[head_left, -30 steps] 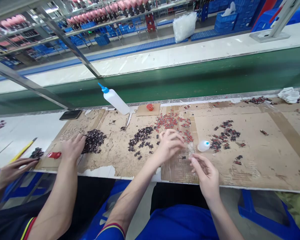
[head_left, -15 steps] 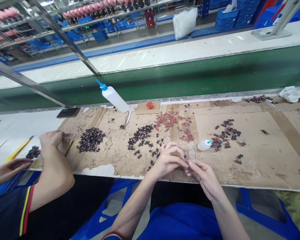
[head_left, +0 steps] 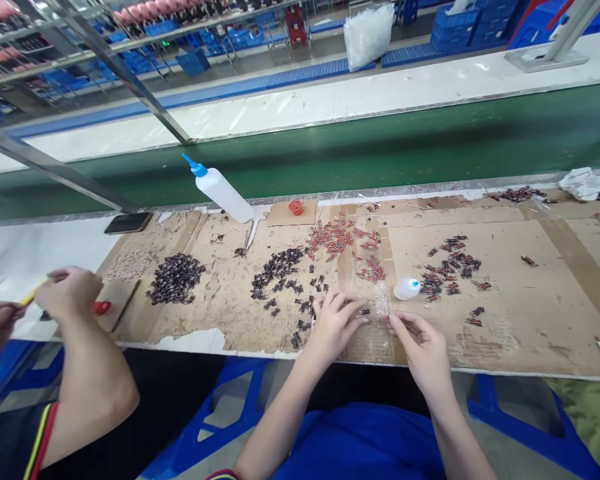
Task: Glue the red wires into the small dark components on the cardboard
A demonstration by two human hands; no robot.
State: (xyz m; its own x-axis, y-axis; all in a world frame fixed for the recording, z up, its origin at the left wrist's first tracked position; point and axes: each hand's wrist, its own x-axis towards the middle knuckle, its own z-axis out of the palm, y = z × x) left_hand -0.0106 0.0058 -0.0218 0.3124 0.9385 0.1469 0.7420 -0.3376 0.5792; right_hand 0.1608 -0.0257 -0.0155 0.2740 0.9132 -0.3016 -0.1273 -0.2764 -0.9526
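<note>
My left hand (head_left: 334,327) is low over the cardboard (head_left: 500,267), its fingers apart and bent. Just beyond its fingertips lies a single small black part (head_left: 364,311). To the right, my right hand (head_left: 423,343) pinches a small red part (head_left: 386,318) between thumb and forefinger; most of it is hidden. A small white squeeze bottle with a blue tip (head_left: 407,288) lies above that hand. Loose black parts (head_left: 280,270) spread beyond my left hand, and a pile of red parts (head_left: 333,239) lies farther back.
Joined red-and-black pieces (head_left: 453,263) lie at right. A tall white bottle (head_left: 225,195) leans by a red cap (head_left: 296,207) at the back. At left, a co-worker's hands (head_left: 73,290) hold a yellow tool (head_left: 33,293) near a black pile (head_left: 176,279) and a phone (head_left: 127,223).
My hands have moved apart from where their fingertips met. My left fingers have spread beside a black part. The co-worker's hands have moved left and picked up the yellow tool.
</note>
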